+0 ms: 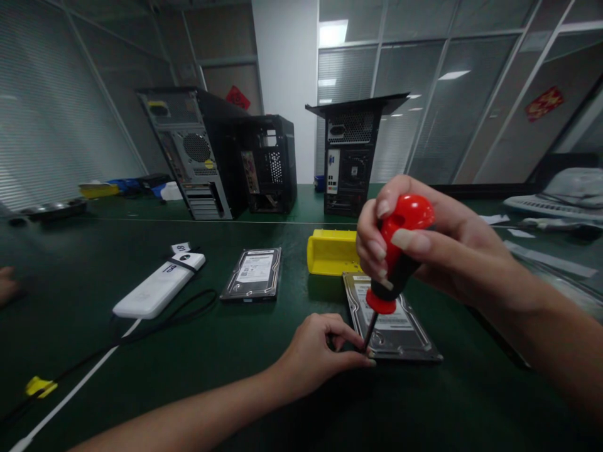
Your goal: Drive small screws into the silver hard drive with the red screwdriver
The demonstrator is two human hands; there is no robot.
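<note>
My right hand point(424, 238) is wrapped round the red and black handle of a screwdriver point(393, 251), its shaft slanting down to the near-left corner of a hard drive point(400, 333). At that corner, the thumb and fingers of my left hand point(320, 345) pinch together around the screwdriver's tip. Whatever lies between those fingertips is too small to make out. The drive rests flat, label side up, on the dark green table point(188, 383). Behind it, a yellow plastic bin point(332, 252) is partly covered by my right hand.
A second hard drive point(254, 274) lies to the left, beside a white power bank point(160, 285) with cables. Computer cases point(214, 157) stand at the back left, another tower point(351, 157) behind the bin. Part of another person's hand point(7, 285) shows at the left edge.
</note>
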